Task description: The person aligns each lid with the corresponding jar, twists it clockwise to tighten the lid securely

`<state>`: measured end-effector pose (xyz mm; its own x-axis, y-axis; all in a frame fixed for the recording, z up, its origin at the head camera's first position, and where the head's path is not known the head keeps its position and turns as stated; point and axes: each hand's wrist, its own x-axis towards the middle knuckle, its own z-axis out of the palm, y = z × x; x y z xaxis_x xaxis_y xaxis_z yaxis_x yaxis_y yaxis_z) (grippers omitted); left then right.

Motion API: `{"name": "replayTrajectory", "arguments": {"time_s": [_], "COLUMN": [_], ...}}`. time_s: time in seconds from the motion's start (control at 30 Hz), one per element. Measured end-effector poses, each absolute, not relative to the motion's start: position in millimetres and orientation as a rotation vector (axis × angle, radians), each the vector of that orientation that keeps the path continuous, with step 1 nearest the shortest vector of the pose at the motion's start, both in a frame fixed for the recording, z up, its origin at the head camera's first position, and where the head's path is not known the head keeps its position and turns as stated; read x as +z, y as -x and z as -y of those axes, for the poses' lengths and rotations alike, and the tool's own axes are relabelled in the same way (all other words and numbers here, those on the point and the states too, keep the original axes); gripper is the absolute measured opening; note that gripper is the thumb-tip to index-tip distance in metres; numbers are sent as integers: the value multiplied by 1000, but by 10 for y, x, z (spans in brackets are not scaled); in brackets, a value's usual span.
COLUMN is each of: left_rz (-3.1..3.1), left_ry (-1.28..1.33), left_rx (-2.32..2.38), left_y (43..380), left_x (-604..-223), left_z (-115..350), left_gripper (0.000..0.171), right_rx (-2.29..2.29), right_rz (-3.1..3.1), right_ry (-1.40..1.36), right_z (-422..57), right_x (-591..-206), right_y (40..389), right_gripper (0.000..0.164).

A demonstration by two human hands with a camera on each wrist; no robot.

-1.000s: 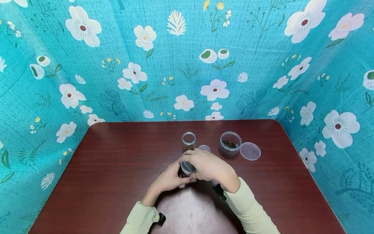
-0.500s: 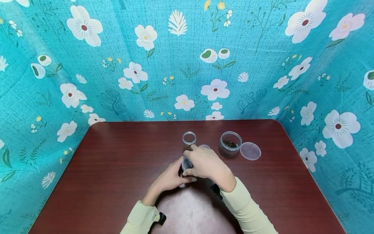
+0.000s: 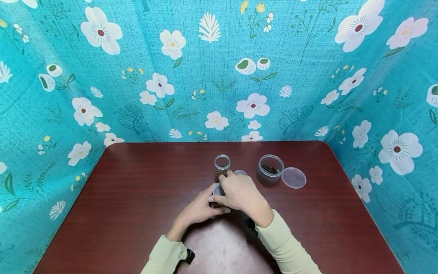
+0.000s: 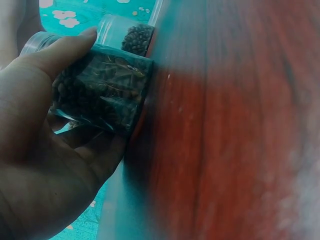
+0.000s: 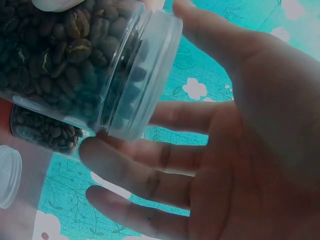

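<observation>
My left hand (image 3: 200, 208) grips a clear jar (image 4: 102, 90) near the middle of the table, thumb on one side and fingers round the other. Dark coffee beans (image 5: 62, 55) fill the jar. A translucent lid (image 5: 150, 75) sits on its mouth. Over the top, my right hand (image 3: 241, 192) holds the lid at its edge, with the thumb on one side and fingertips on the opposite side. From the head view the right hand hides much of the jar and lid.
Just behind stands a second narrow jar (image 3: 222, 169), uncovered, with coffee beans inside. A small lid (image 3: 240, 172) lies beside it. Further right are a wider uncovered jar (image 3: 269, 177), partly filled with beans, and its flat lid (image 3: 294, 177). A flowered cloth (image 3: 219, 76) hangs behind the table.
My right hand has turned on the lid and shifted slightly left, covering more of it. The left hand keeps its grip on the jar in nearly the same place.
</observation>
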<state>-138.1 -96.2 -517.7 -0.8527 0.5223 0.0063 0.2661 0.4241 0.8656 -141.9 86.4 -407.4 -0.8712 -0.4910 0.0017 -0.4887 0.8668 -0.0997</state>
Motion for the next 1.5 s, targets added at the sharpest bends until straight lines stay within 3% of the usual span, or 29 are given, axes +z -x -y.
{"name": "replayTrajectory", "arguments": {"time_s": [0.3, 0.5, 0.77, 0.87, 1.23, 1.5], "left_rz": [-2417, -2491, -2486, -2493, -2501, -2480], "left_ry": [-688, -687, -698, -690, -692, -682], "left_rx": [1398, 1336, 1328, 1335, 1348, 1376], "left_y": [1390, 1382, 1386, 1384, 1384, 1400], "left_x": [-5168, -5169, -5176, -5171, -5162, -5173], "left_z": [965, 962, 956, 953, 957, 956], "left_gripper": [80, 70, 72, 80, 78, 72], "right_rx": [-374, -434, -444, -432, -335, -262], "right_rz": [-2841, -2693, -2649, -2665, -2771, -2879], "right_ry": [941, 1045, 1124, 1138, 1016, 964], "right_z": [-985, -1015, -1021, -1014, -963, -935], "right_x": [-3989, -3915, -3928, -3933, -3985, -4018], "right_y": [1437, 1430, 1433, 1437, 1457, 1436], "right_gripper": [78, 72, 67, 62, 50, 55]}}
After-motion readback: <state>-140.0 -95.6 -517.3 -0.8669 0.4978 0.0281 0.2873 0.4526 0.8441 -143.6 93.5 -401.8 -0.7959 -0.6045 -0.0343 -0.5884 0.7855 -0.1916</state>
